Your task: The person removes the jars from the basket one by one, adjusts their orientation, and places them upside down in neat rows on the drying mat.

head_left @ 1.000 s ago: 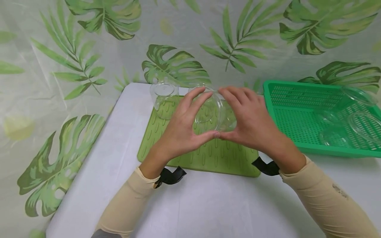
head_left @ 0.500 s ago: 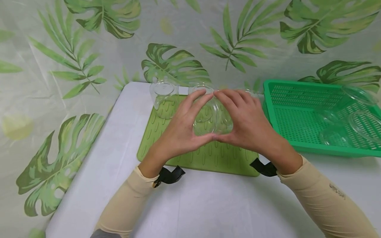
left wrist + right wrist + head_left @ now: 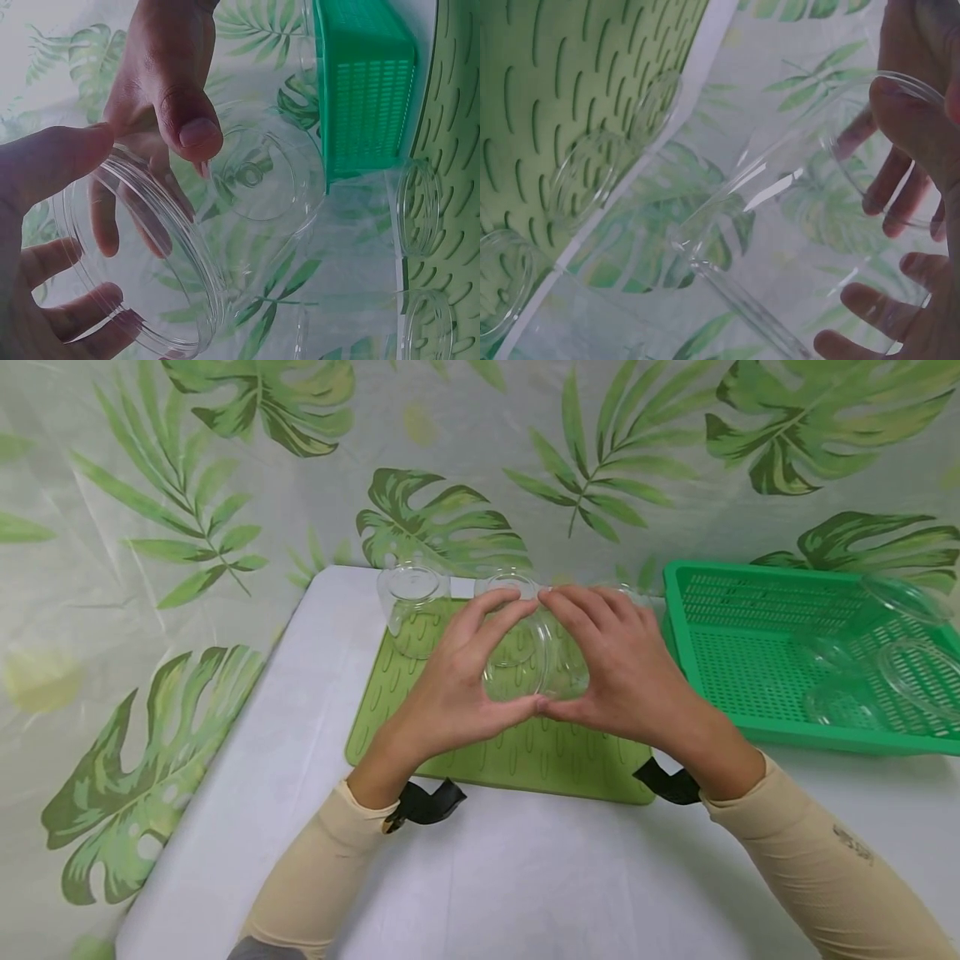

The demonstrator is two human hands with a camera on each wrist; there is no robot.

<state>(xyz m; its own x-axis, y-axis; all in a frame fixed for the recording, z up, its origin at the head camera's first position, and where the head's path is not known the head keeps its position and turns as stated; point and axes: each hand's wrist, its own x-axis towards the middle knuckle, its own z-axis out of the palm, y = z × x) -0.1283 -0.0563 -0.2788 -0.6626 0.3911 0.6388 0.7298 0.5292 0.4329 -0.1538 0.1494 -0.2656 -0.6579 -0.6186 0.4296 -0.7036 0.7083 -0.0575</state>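
Both hands hold one clear, round, tapered bowl [image 3: 516, 681] above the green ridged mat [image 3: 525, 768]. My left hand [image 3: 457, 681] curves around its left side, thumb below and fingers above. From the right, my right hand [image 3: 626, 664] grips it the same way, and the two thumb tips meet at the near side. In the left wrist view the bowl's rim [image 3: 206, 259] lies against the left fingers. In the right wrist view its sloping wall [image 3: 757, 184] narrows away from the right hand. The see-through material makes some edges hard to tell.
Clear vessels stand bottom up at the mat's back, one at left [image 3: 412, 610], one in the middle [image 3: 510, 578], another partly behind the right hand. A green basket [image 3: 750, 727] at right contains several clear pieces [image 3: 840, 706]. A leaf-print sheet [image 3: 465, 427] hangs behind the white table [image 3: 525, 877].
Over the first half second the right hand shifted slightly left and down, and the bowl's right edge moved left and turned a little. Since then both hands are nearly still.
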